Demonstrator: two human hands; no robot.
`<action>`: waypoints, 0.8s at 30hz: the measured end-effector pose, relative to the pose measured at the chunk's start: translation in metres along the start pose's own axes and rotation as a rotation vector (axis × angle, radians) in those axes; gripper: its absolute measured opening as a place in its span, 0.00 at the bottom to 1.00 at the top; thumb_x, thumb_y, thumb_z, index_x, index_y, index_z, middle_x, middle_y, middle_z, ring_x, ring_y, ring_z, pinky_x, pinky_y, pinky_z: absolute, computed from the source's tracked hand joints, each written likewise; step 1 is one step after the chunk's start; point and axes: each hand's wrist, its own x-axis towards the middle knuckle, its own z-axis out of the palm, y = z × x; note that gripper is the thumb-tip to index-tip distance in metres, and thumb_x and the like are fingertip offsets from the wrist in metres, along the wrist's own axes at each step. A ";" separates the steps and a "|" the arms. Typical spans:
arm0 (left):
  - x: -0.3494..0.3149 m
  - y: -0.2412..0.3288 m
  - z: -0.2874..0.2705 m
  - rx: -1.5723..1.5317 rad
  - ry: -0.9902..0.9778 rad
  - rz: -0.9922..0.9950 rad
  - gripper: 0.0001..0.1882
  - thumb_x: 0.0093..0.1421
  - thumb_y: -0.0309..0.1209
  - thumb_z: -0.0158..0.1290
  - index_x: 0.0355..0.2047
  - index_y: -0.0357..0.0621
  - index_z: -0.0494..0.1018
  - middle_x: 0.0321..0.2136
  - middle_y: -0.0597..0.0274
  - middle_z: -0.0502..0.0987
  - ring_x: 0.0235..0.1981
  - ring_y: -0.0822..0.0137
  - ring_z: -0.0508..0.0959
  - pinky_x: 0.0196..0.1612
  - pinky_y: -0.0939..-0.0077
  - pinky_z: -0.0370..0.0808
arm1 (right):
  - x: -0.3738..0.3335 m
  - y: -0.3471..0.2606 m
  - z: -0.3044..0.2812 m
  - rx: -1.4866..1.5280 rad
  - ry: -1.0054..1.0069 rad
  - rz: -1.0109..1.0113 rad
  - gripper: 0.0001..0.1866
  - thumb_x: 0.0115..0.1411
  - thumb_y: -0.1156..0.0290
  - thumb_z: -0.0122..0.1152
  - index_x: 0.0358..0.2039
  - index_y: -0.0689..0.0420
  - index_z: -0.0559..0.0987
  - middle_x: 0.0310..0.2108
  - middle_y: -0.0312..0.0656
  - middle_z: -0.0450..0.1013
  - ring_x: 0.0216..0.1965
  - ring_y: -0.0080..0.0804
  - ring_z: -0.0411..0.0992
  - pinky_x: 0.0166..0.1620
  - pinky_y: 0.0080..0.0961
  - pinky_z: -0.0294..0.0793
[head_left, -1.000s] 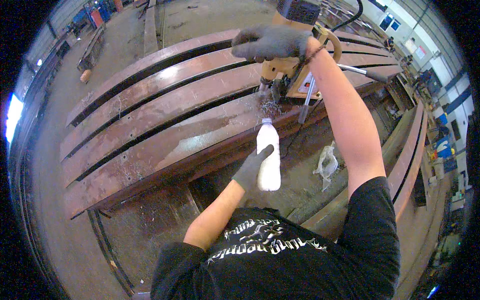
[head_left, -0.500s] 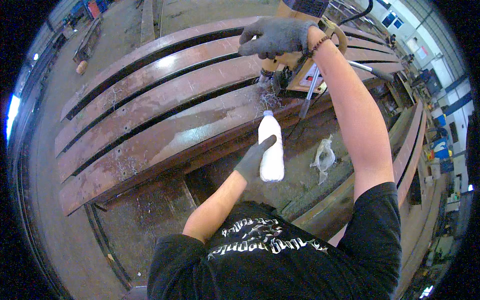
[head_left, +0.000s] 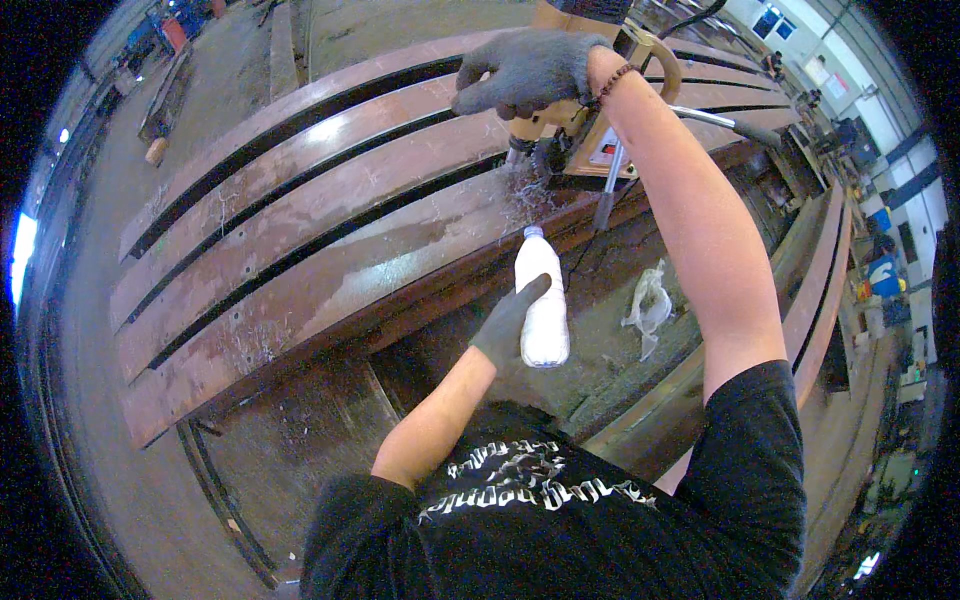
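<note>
My left hand (head_left: pixel 512 322), in a dark grey glove, is wrapped round a white plastic bottle (head_left: pixel 543 315) with a bluish cap. The bottle stands nearly upright in the picture, its cap close to the front edge of a slotted steel beam (head_left: pixel 400 225). Higher up, my gloved right hand (head_left: pixel 530 75) is curled, thumb and fingertips drawn together; whatever they may hold is hidden. Below and behind that hand is a beige drilling machine (head_left: pixel 592 150) on the beam, partly covered by it. Metal shavings (head_left: pixel 530 195) lie beside the machine's cutting end.
Lever handles (head_left: pixel 735 128) stick out from the machine to the right. A crumpled clear plastic bag (head_left: pixel 650 310) lies beyond the bottle, to its right. Another long steel beam (head_left: pixel 815 290) runs along my right side. Dark slots cut through the main beam lengthwise.
The view has shifted slightly, and my right hand and the machine appear a little further left. My left hand keeps hold of the bottle almost in place.
</note>
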 end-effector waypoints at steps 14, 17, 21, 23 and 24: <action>0.001 0.002 -0.003 -0.064 -0.007 -0.082 0.21 0.68 0.47 0.58 0.49 0.42 0.75 0.35 0.59 0.82 0.31 0.63 0.83 0.39 0.67 0.85 | 0.002 -0.003 0.000 -0.042 0.006 -0.002 0.32 0.61 0.40 0.61 0.48 0.57 0.84 0.25 0.41 0.80 0.25 0.30 0.77 0.31 0.31 0.77; 0.004 0.002 -0.003 -0.042 0.008 -0.086 0.21 0.68 0.47 0.58 0.48 0.42 0.75 0.35 0.61 0.82 0.31 0.64 0.83 0.37 0.67 0.84 | 0.003 0.001 0.001 -0.026 0.005 0.003 0.32 0.61 0.39 0.60 0.48 0.57 0.84 0.26 0.42 0.80 0.26 0.30 0.78 0.32 0.31 0.77; 0.008 -0.001 -0.006 -0.062 -0.005 -0.065 0.21 0.68 0.48 0.59 0.46 0.42 0.75 0.33 0.62 0.81 0.30 0.66 0.82 0.35 0.69 0.82 | 0.010 0.004 0.004 -0.051 0.012 -0.005 0.33 0.60 0.38 0.59 0.49 0.56 0.83 0.28 0.43 0.81 0.27 0.31 0.78 0.33 0.32 0.77; 0.006 0.001 -0.005 -0.073 -0.010 -0.054 0.21 0.67 0.48 0.59 0.47 0.43 0.75 0.33 0.62 0.81 0.29 0.66 0.82 0.35 0.69 0.83 | 0.007 0.000 0.002 -0.063 0.012 -0.005 0.33 0.60 0.38 0.59 0.50 0.56 0.82 0.28 0.43 0.81 0.28 0.31 0.79 0.34 0.32 0.77; 0.003 0.002 -0.006 -0.074 -0.001 -0.052 0.21 0.67 0.48 0.59 0.47 0.43 0.75 0.33 0.62 0.81 0.29 0.65 0.82 0.35 0.69 0.83 | 0.006 -0.004 0.002 -0.067 0.007 -0.005 0.33 0.60 0.38 0.59 0.50 0.56 0.82 0.28 0.43 0.81 0.28 0.31 0.79 0.34 0.32 0.77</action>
